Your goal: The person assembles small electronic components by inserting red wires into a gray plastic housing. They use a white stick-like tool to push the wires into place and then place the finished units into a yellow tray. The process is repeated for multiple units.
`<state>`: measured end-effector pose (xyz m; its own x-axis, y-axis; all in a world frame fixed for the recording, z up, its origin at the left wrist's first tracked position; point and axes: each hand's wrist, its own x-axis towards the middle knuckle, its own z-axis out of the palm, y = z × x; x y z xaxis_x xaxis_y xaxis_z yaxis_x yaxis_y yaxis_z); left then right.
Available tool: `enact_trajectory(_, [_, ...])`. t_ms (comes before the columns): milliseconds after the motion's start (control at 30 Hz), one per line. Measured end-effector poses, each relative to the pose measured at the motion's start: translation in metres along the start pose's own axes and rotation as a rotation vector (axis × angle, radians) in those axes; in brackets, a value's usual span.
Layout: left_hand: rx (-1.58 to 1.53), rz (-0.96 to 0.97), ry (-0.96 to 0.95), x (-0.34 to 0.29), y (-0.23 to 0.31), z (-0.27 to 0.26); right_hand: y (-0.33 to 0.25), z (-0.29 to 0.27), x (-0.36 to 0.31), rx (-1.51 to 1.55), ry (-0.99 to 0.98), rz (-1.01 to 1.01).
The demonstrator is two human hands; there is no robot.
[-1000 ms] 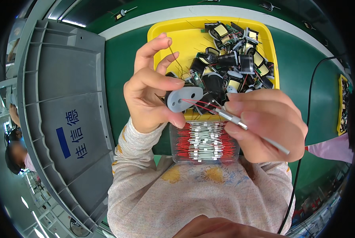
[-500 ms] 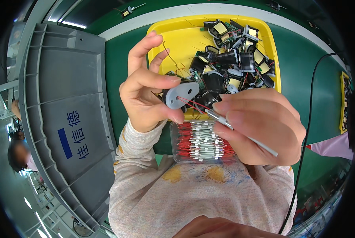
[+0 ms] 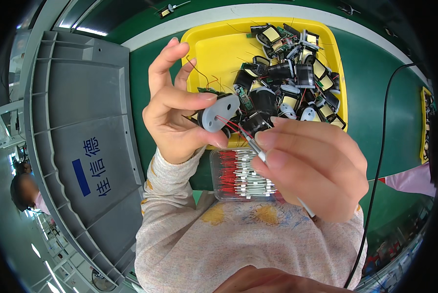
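My left hand (image 3: 172, 110) pinches a small black electronic module between thumb and index finger, its other fingers raised. The module's pale grey oval end cap (image 3: 221, 112) has holes and faces right. Thin red wires (image 3: 229, 122) run from one hole toward my right hand (image 3: 317, 166). Between its thumb and fingertips, my right hand grips a thin grey-white rod (image 3: 256, 149) with a light sleeve near its tip. The tip meets the red wires; whether they are joined there I cannot tell. The rod's middle is hidden by my hand.
Behind my hands lies a yellow tray (image 3: 211, 39) with several similar modules (image 3: 268, 100). Below them sits a clear box (image 3: 212, 171) of red and white wire pieces. A grey crate (image 3: 82, 97) stands left. A black cable (image 3: 383, 127) and someone's pink sleeve (image 3: 409, 181) are right.
Both hands have shifted slightly left with what they hold. My right hand has tipped the rod more steeply, its rear end now lower. The red wires still stretch between module and rod.
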<state>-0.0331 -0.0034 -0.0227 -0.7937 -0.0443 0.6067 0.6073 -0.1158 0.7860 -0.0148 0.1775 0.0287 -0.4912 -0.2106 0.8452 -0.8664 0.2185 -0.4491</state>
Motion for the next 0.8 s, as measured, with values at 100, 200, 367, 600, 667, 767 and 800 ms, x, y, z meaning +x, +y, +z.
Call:
enact_trajectory(100, [-0.007, -0.012, 0.009, 0.000, 0.002, 0.001, 0.002, 0.000, 0.000, -0.008, -0.004, -0.036])
enact_trajectory(200, [-0.018, -0.024, 0.021, 0.000, 0.002, 0.002, 0.004, 0.000, -0.001, 0.037, 0.001, -0.028])
enact_trajectory(367, [-0.030, -0.021, 0.003, 0.000, 0.002, 0.000, 0.007, -0.002, -0.001, 0.135, -0.011, 0.013])
enact_trajectory(600, [-0.054, -0.055, 0.015, 0.000, 0.004, 0.002, 0.011, -0.005, 0.000, 0.118, -0.032, -0.020])
enact_trajectory(667, [-0.051, -0.051, 0.023, 0.000, 0.005, 0.000, 0.008, 0.000, -0.001, 0.082, 0.003, -0.029])
enact_trajectory(767, [-0.036, -0.030, 0.004, 0.000, 0.003, -0.001, 0.007, 0.000, -0.002, 0.040, 0.017, -0.038])
enact_trajectory(800, [-0.032, -0.041, 0.015, 0.000, 0.003, 0.000, 0.006, 0.000, -0.002, 0.032, 0.024, -0.033])
